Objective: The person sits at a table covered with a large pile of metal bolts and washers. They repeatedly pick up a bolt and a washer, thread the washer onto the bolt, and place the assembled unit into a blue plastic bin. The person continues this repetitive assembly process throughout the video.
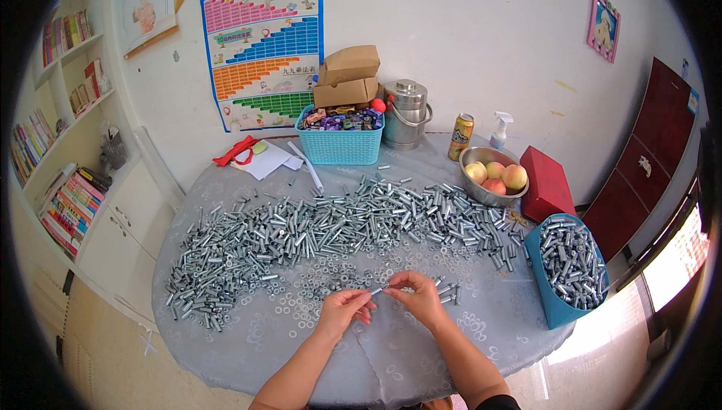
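Note:
Over the near middle of the table, my left hand [346, 311] pinches a short silver metal sleeve [377, 291], probably part of an expansion bolt. My right hand [418, 299] meets its other end with thumb and forefinger closed; a small piece at those fingertips is too small to make out. Just beyond both hands lie loose washers [289, 303] and nuts [329, 278]. A small group of finished-looking metal sleeves [450, 292] rests beside my right hand. Behind them, a wide heap of silver metal sleeves [316, 226] curves across the table.
A blue bin [535, 271] full of metal pieces stands at the right edge. Toward the back are a turquoise basket [342, 148], a steel pot [406, 113], a can [461, 137], a spray bottle [499, 132], a fruit bowl [490, 196] and a red box [553, 184].

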`<state>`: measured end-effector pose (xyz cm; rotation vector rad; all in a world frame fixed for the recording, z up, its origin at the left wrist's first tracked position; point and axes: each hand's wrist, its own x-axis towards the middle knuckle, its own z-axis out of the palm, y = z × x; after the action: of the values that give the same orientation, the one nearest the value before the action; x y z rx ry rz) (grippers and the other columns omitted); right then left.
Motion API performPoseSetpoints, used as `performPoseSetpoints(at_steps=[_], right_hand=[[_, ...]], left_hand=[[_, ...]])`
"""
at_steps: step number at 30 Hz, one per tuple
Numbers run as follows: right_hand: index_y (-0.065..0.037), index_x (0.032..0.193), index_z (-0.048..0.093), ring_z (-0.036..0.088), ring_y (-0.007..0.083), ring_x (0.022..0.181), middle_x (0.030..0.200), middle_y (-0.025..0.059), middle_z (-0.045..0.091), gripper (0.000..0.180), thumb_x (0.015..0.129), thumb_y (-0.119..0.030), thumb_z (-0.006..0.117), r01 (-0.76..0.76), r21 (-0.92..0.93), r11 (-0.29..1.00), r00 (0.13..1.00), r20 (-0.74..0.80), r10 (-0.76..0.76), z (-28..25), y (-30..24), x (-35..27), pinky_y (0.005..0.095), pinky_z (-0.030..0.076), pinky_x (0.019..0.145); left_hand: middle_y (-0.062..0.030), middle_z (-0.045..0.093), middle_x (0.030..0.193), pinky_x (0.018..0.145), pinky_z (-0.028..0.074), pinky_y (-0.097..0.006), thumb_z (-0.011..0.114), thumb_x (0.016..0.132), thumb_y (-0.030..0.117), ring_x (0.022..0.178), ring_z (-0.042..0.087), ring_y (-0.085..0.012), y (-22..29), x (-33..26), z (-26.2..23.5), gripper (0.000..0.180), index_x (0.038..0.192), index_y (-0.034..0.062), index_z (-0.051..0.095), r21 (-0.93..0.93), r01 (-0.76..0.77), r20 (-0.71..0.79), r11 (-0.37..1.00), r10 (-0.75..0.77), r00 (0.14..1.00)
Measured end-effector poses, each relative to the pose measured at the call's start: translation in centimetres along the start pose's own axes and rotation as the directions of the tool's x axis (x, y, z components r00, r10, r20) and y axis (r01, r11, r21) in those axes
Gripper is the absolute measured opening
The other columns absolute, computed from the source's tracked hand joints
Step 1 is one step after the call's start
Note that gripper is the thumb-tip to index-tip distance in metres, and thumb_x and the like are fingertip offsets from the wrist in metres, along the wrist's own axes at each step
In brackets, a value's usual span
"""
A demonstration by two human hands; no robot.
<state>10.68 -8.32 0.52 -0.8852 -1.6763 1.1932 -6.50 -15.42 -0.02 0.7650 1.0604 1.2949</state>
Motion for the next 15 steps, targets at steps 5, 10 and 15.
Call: performPoseSetpoints(at_steps=[5,10,15], right_hand=[[-0.001,0.084,0.061,0.058,0.0117,0.076,0.082,0.0034,0.063,0.019,0.07,-0.005,0.072,0.007,-0.028,1.0,1.0,0.02,-0.007,-0.1,-0.2,0.0,0.0245,0.047,0.07],[-0.001,0.086,0.061,0.058,0.0119,0.076,0.083,0.0037,0.063,0.019,0.071,-0.007,0.072,0.01,-0.061,0.998,0.999,0.036,-0.008,-0.2,-1.0,-0.1,0.0248,0.047,0.07],[-0.001,0.089,0.062,0.058,0.0114,0.076,0.083,0.004,0.063,0.017,0.075,-0.008,0.069,0.0,-0.011,1.0,0.999,0.033,0.001,-0.3,-0.2,0.0,0.0244,0.047,0.07]], left_hand=[[-0.0121,0.062,0.08,0.052,0.051,-0.025,0.056,0.085,0.011,0.057,0.057,-0.0122,0.1,0.0,0.0,0.019,0.097,-0.004,0.058,-0.011,0.017,0.014,1.0,-0.017,1.0],[-0.0122,0.062,0.08,0.051,0.05,-0.025,0.056,0.085,0.012,0.057,0.057,-0.0125,0.0,0.0,-0.3,0.019,0.097,-0.0034,0.059,-0.028,0.044,0.026,0.999,-0.044,0.999],[-0.012,0.062,0.08,0.052,0.05,-0.025,0.058,0.085,0.014,0.058,0.057,-0.0125,0.0,0.1,-0.5,0.022,0.098,-0.004,0.058,-0.061,0.079,0.047,0.995,-0.076,0.996]])
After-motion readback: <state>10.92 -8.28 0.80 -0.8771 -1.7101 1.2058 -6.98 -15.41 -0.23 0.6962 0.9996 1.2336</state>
